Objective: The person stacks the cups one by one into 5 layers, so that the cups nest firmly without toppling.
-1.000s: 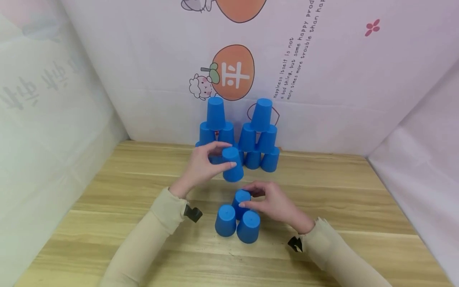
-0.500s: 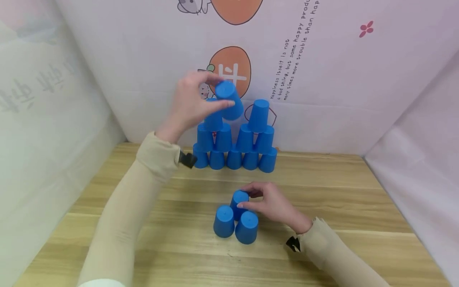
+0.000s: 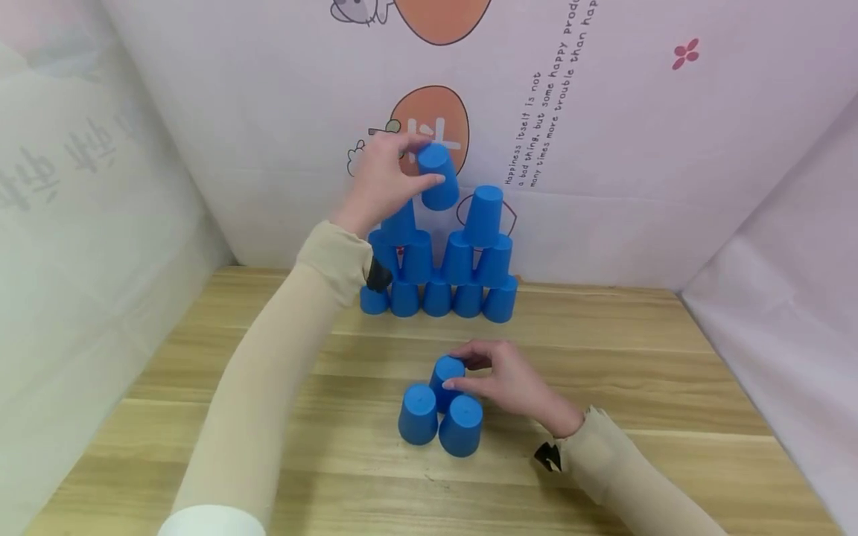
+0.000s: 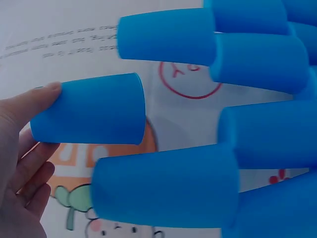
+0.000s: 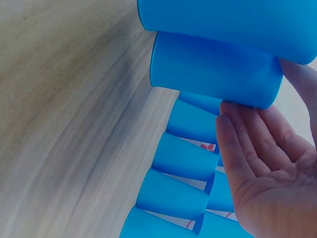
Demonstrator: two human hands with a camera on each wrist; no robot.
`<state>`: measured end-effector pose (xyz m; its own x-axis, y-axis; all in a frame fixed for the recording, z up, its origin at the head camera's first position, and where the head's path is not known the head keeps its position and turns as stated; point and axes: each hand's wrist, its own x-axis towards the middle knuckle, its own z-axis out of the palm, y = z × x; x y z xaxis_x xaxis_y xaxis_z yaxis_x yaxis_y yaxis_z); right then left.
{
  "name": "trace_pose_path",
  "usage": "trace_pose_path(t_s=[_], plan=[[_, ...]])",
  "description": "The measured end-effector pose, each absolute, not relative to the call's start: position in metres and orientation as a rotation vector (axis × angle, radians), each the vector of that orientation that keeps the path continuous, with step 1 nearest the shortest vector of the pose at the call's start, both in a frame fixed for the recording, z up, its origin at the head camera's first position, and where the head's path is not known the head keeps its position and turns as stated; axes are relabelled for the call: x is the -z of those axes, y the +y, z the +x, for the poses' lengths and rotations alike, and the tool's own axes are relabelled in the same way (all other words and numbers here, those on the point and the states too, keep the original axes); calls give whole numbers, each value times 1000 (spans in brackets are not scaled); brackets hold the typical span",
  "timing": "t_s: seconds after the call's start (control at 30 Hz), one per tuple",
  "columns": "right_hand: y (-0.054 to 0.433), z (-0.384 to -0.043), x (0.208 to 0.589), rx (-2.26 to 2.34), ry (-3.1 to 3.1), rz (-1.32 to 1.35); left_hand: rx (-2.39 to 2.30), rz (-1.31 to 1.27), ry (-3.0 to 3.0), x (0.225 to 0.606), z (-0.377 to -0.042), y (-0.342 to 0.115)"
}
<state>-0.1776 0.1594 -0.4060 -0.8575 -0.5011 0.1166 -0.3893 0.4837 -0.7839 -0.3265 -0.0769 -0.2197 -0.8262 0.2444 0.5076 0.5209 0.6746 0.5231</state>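
My left hand [image 3: 385, 179] pinches an upside-down blue cup [image 3: 440, 182] between thumb and fingers. It is in the air, just above and between the two top cups of a stacked blue wall. In the left wrist view that held cup [image 4: 94, 110] is apart from the left top cup [image 4: 163, 188] and the right top cup [image 4: 166, 37]. Nearer the front, my right hand [image 3: 512, 381] holds the rear cup [image 3: 445, 378] of a group of three upside-down blue cups on the table. In the right wrist view, fingers [image 5: 267, 144] touch that cup [image 5: 213, 69] from one side.
The wall stands at the back of the wooden table [image 3: 603, 357], with several cups in its bottom row [image 3: 437, 299] and second row [image 3: 458, 259]. Two top cups leave a gap between them. A white printed cloth [image 3: 603, 149] hangs close behind.
My left hand has lifted its cup from in front of the wall to above it, then shifted slightly right. My right hand stays at the rear cup of the group.
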Motion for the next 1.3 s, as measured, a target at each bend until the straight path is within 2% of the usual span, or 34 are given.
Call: trace_pose_path(t_s=[0.33,0.87,1.07,1.3], plan=[[159,-178,406,1327,2579,-797,786,-630,-2643,253,-333,-66],[160,-178,406,1316,2602,-769,622,-639,-2699,256,-337,-60],[160,-177,406,1318,2609,-761,669,-661,-2574,246,-323,-59],[159,-178,406,1332,2600,-771,830,-756,-2434,242,-291,-75]])
